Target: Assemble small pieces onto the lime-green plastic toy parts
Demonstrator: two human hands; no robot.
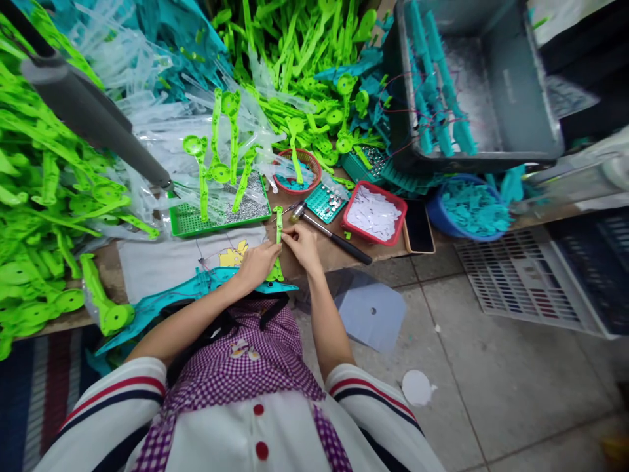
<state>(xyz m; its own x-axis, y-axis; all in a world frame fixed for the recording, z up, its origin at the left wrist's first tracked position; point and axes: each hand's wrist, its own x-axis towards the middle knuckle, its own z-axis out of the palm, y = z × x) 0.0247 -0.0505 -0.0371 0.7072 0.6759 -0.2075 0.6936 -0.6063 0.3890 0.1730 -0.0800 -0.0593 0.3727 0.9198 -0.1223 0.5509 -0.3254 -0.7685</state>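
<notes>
A narrow bright green plastic part (pixel 279 221) stands out between my two hands at the table's front edge. My left hand (pixel 259 263) is closed around its middle. Beside it, my right hand (pixel 303 246) pinches with thumb and forefinger close against the part; whatever is in that pinch is too small to make out. The part's lower end shows below my fingers, over a long turquoise plastic piece (pixel 184 293) at the edge. A hammer (pixel 331 237) with a black handle lies just right of my right hand.
Green parts (pixel 295 39) and clear plastic strips are heaped behind. Near me are a green tray (pixel 184 219), a red basket (pixel 314 186), a red tub of white pieces (pixel 374 213), a phone (pixel 419 227) and a blue basin (pixel 435 213). A grey bin (pixel 511 85) stands back right.
</notes>
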